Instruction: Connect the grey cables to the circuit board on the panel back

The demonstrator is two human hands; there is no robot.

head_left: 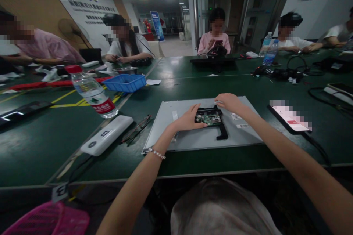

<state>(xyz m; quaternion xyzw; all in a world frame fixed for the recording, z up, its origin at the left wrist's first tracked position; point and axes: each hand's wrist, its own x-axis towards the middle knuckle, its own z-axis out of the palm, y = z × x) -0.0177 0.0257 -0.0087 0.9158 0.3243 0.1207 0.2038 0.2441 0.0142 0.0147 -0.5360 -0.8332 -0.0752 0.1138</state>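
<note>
A black plastic frame [222, 130] with a green circuit board [210, 117] in it lies on a flat grey panel [162, 132] in front of me. My left hand [188, 119] grips the frame's left side, thumb along the near edge and fingers at the far edge. At the far right corner of the frame, my right hand [230, 102] has its fingers curled and pressed together on it. The fingertips of the right hand are partly hidden. An arm of the frame sticks out towards me on the right.
Left of the panel are glasses [137, 129], a white power bank [107, 136], a water bottle [95, 95] and a blue tray [125, 82]. A lit phone [291, 117] with a cable lies to the right. Several people sit around the green table [182, 165].
</note>
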